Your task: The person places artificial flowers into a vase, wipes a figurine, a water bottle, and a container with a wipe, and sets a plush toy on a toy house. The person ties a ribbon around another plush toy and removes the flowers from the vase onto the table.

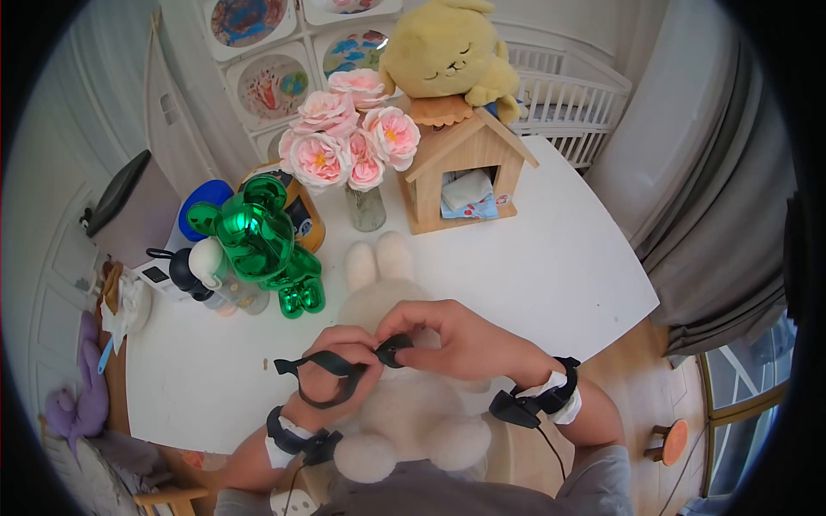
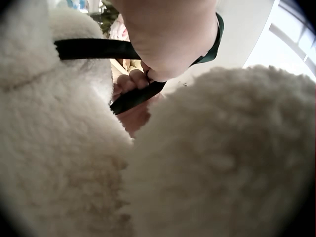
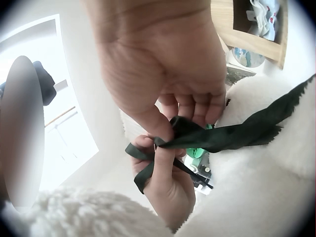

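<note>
A white plush rabbit (image 1: 400, 408) lies on its back at the table's near edge, ears pointing away from me. Around its neck runs a dark green ribbon (image 3: 227, 138). My left hand (image 1: 348, 344) pinches the ribbon between thumb and fingers, and a loose loop with a tail hangs over the back of that hand. From the right, my right hand (image 1: 465, 340) grips a folded part of the ribbon, its fingertips right beside the left hand's. In the right wrist view the left thumb (image 3: 162, 165) presses where ribbon strands cross. Plush fur covers much of the left wrist view.
A shiny green bear figure (image 1: 258, 236) and bottles (image 1: 194, 271) stand at the left of the white table (image 1: 551, 258). Behind the rabbit are a vase (image 1: 367, 209) of pink flowers and a small wooden house (image 1: 422, 193) with a yellow plush (image 1: 447, 56) on top.
</note>
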{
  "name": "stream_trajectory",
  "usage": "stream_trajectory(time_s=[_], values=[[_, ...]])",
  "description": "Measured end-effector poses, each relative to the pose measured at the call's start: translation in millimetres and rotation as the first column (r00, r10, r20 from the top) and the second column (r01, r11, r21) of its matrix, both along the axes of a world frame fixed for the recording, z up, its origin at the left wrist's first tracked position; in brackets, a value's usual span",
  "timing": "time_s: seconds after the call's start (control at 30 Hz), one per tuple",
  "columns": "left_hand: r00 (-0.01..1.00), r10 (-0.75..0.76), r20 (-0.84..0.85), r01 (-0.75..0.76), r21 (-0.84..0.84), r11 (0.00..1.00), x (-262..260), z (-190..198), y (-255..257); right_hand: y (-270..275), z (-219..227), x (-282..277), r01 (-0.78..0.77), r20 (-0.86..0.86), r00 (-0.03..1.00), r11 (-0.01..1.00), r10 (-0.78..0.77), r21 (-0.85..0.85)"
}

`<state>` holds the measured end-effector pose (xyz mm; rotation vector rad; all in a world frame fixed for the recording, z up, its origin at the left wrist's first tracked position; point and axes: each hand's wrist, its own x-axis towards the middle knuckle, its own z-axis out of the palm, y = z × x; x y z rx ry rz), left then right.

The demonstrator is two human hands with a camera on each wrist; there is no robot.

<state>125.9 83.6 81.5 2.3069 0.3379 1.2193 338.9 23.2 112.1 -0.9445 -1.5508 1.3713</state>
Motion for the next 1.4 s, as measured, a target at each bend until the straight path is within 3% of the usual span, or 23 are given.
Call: stream_trajectory(time_s=[0.07,0.13,0.17,0.23,0.27,0.33,0.43,0.5,0.53,0.57,0.6,0.63,0.67,0.73,0.77,0.8,0.87,0.97,1.1,1.2,1.27,1.33,1.4], values=[[1.000,0.024,-0.004,-0.024,-0.023,0.999,1,-1,1,-4,7,-3,0.051,0.032,0.998,0.998,-0.052,0.042],[0.999,0.048,-0.009,-0.048,-0.046,0.998,1,-1,1,-6,12,-3,0.135,0.292,0.934,0.960,-0.206,0.244],[0.999,0.032,-0.017,-0.034,-0.075,0.997,1,-1,1,-8,15,-4,0.135,0.291,0.934,0.960,-0.205,0.244],[1.000,0.017,-0.026,-0.020,-0.107,0.994,0,-1,2,-12,18,-4,0.087,0.422,0.804,0.785,-0.419,0.613],[1.000,0.010,-0.006,-0.010,-0.084,0.996,0,-2,2,-13,17,-4,0.088,0.422,0.805,0.787,-0.418,0.611],[1.000,-0.002,0.015,0.003,-0.064,0.998,0,-2,0,-16,17,-1,0.010,0.479,0.653,0.639,-0.587,0.769],[0.999,-0.029,0.021,0.032,-0.123,0.992,-1,-1,-2,-22,34,13,0.063,0.450,0.532,0.564,-0.717,0.824],[0.984,-0.145,0.106,0.175,-0.367,0.914,-3,-3,-1,-22,33,29,0.133,0.405,0.473,0.517,-0.783,0.845],[0.984,-0.142,0.107,0.172,-0.367,0.914,-3,-2,-1,-22,30,37,0.197,0.358,0.409,0.464,-0.840,0.864],[0.974,-0.187,0.129,0.226,-0.484,0.845,-4,0,-2,-23,25,47,0.194,0.359,0.413,0.466,-0.837,0.863],[0.961,-0.226,0.158,0.276,-0.590,0.759,-4,3,-2,-25,19,59,0.237,0.409,0.329,0.494,-0.851,0.837],[0.960,-0.237,0.152,0.280,-0.598,0.751,-5,5,-2,-26,16,67,0.281,0.461,0.243,0.516,-0.854,0.809],[0.960,-0.232,0.156,0.278,-0.599,0.751,-6,5,-2,-30,16,70,0.276,0.464,0.245,0.520,-0.852,0.809],[0.971,-0.217,0.102,0.234,-0.595,0.769,-7,4,-2,-39,16,73,0.183,0.670,0.148,0.686,-0.727,0.704],[0.971,-0.217,0.104,0.235,-0.596,0.768,-7,6,-2,-45,19,66,0.274,0.768,0.278,0.814,-0.577,0.513],[0.973,-0.213,0.083,0.222,-0.566,0.794,-6,8,-2,-47,20,60,0.274,0.769,0.276,0.814,-0.577,0.513],[0.976,-0.211,0.059,0.209,-0.537,0.817,-4,9,-2,-44,20,44,0.122,0.596,0.697,0.884,-0.400,0.450],[0.982,-0.183,0.048,0.183,-0.476,0.860,-3,8,0,-33,19,24,0.013,0.519,0.809,0.891,-0.276,0.454],[0.983,-0.173,0.058,0.182,-0.408,0.895,-2,6,1,-15,9,5,0.042,0.404,0.872,0.866,-0.275,0.498],[0.985,-0.171,0.029,0.168,-0.391,0.905,-7,8,2,-8,4,1,-0.048,0.417,0.895,0.895,-0.159,0.444],[0.985,-0.173,0.004,0.162,-0.381,0.910,-7,10,-2,-9,1,1,0.012,0.420,0.870,0.863,-0.259,0.505],[0.956,-0.175,0.236,0.283,-0.576,0.767,-2,11,-8,-10,0,2,0.039,0.399,0.869,0.846,-0.291,0.531],[0.950,-0.179,0.256,0.305,-0.632,0.712,-12,-5,-4,-14,0,6,0.069,0.377,0.867,0.827,-0.326,0.558]])
